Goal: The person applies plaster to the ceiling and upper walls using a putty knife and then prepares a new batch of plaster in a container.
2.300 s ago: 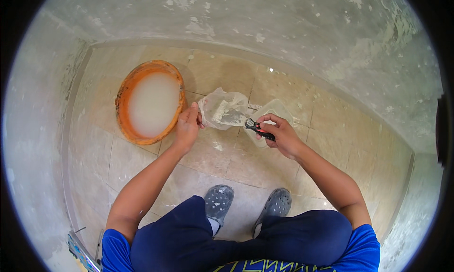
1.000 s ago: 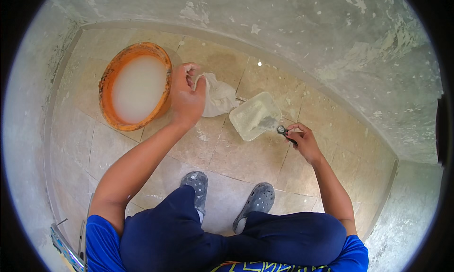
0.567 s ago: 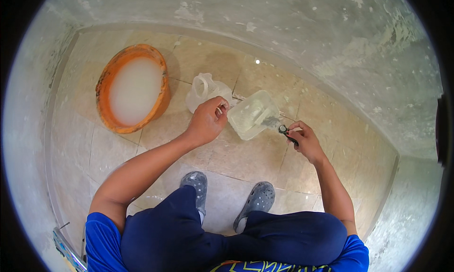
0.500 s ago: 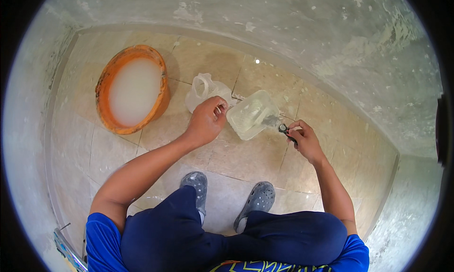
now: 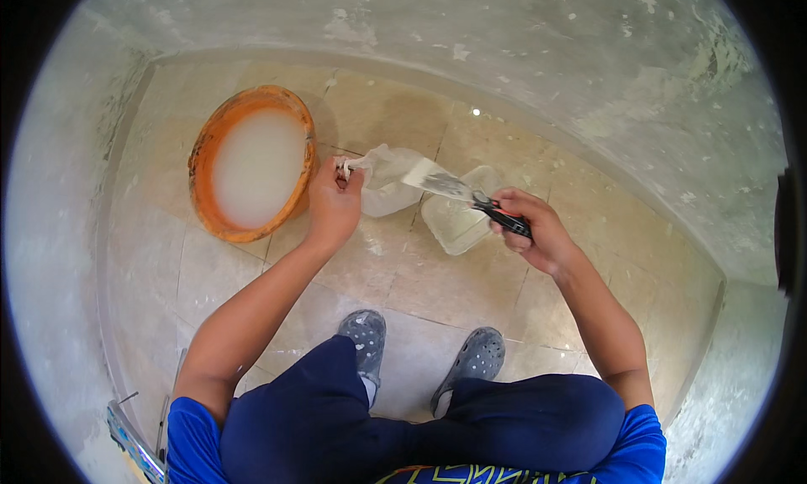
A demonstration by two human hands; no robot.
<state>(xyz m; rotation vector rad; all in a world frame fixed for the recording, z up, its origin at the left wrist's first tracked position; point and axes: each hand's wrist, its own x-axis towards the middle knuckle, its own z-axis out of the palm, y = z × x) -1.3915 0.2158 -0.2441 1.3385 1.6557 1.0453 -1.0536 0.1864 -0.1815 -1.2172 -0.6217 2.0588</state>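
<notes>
My left hand (image 5: 334, 205) pinches the top edge of a thin white plastic bag (image 5: 387, 190), lifting that side near the orange basin. In my right hand (image 5: 545, 236) is the black handle of a putty knife (image 5: 445, 184), its blade pointing left to the bag's right side. Whether the blade touches the bag or is inside its mouth, I cannot tell. Under the knife, a clear plastic tub (image 5: 455, 234) rests on the floor tiles, partly covered by the blade and my right hand. What the bag holds is hidden.
An orange basin (image 5: 204, 166) with cloudy whitish liquid stands at the left. A bare plastered wall (image 5: 521, 55) with flaky patches curves behind. My grey clogs (image 5: 477, 355) are on the tiles close in front. A metallic-edged object (image 5: 134, 444) leans at the lower left.
My left hand has moved left and up and taken hold of the bag, which is now raised and spread. The putty knife has swung from the tub over to the bag.
</notes>
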